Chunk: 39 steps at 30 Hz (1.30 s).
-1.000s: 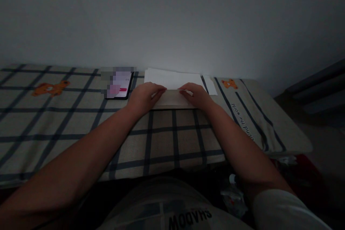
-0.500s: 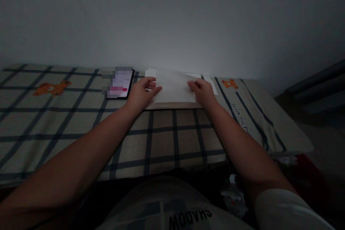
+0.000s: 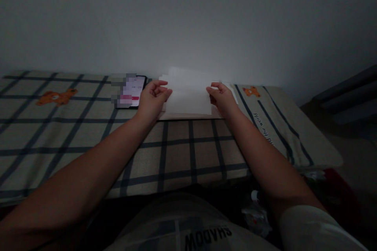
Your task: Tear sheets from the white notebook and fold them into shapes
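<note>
between both hands, a pale folded paper sheet

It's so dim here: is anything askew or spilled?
Nothing stands out. The left hand and right hand hold a white sheet by its sides; a lit phone lies flat on the checked cover.

The wall rises right behind the paper sheet held between my left hand and right hand, closing off reach beyond it. A phone lies just beside my left hand, blocking that side. Between my forearms, the checked bed lies open
</note>
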Motion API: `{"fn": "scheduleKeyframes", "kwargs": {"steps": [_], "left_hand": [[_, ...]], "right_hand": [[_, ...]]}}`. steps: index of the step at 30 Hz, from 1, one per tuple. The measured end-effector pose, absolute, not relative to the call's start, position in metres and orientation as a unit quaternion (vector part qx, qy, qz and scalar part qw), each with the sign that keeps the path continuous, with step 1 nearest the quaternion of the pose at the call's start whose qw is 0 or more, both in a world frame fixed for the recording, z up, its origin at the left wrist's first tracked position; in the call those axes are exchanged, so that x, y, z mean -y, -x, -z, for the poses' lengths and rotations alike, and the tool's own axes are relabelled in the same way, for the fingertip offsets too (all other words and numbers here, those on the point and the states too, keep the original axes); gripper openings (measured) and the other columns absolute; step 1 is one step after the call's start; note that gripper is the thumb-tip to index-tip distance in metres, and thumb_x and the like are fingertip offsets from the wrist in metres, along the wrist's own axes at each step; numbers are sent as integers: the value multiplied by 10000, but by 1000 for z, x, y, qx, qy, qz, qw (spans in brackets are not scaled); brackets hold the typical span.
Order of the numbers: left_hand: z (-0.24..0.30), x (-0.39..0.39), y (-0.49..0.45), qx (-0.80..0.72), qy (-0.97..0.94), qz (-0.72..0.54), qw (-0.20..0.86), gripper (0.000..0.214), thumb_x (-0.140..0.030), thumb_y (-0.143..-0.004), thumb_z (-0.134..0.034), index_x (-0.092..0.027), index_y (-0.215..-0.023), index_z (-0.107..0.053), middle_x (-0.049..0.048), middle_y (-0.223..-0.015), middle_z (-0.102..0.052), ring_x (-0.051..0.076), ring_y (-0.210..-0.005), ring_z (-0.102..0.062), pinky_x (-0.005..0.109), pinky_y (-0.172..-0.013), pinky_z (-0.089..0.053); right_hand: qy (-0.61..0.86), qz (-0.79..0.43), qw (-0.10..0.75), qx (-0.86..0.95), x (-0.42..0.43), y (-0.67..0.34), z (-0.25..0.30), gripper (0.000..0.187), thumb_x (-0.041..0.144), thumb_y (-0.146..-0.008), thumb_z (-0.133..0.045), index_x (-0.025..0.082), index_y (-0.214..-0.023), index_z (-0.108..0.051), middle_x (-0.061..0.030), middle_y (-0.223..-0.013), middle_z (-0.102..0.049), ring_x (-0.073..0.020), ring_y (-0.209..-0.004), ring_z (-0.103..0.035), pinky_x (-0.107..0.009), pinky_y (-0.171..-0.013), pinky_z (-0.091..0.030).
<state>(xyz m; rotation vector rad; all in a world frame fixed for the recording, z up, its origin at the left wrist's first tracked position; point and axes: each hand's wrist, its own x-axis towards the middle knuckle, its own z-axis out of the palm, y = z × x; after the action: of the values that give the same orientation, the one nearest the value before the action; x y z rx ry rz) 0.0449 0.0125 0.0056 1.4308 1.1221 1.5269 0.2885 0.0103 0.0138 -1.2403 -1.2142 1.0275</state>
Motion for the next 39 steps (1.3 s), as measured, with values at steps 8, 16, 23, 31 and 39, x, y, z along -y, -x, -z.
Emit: {"fn": "scheduleKeyframes", "kwargs": {"steps": [8,16,23,31,39], "left_hand": [[-3,-16,-46,-447,-522,-605,401,267,-243,-735,-696,-240,-964,-560,-38,-755,-600,96,-618,-570,216,-573,-489],[-2,-14,-44,-449,-543,-603,373,296,-266,-778,-690,-258,-991,-485,-51,-733,-644,114,-612,-625,238,-583,-533],[-7,-7,-43,-456,-602,-584,297,115,-285,-797,-694,-211,-843,-618,-18,-725,-647,117,-630,-620,245,-598,-546],[-4,-8,-42,-456,-619,-560,310,409,-299,-753,-742,-176,-1143,-738,28,-853,-738,139,-723,-666,301,-735,-595],[-8,-9,-40,-464,-575,-572,355,348,-252,-778,-682,-175,-1111,-751,60,-978,-752,165,-832,-685,325,-772,-619]], "right_hand": [[497,-471,528,503,-11,-289,-10,260,398,-776,-713,235,-776,-510,43,-668,-551,-106,-590,-516,-250,-576,-428],[534,-379,524,544,-15,-296,-5,308,443,-795,-678,254,-727,-445,66,-596,-387,-119,-565,-400,-254,-563,-351],[502,-392,548,542,-18,-296,-2,335,450,-709,-711,270,-796,-442,95,-574,-366,-108,-519,-387,-254,-553,-348],[526,-376,541,538,-19,-301,1,255,405,-762,-701,241,-956,-683,3,-766,-601,-161,-739,-579,-287,-628,-445],[491,-413,543,541,-14,-301,-5,287,381,-771,-717,247,-1023,-747,7,-756,-621,-134,-666,-536,-285,-605,-428]]}}
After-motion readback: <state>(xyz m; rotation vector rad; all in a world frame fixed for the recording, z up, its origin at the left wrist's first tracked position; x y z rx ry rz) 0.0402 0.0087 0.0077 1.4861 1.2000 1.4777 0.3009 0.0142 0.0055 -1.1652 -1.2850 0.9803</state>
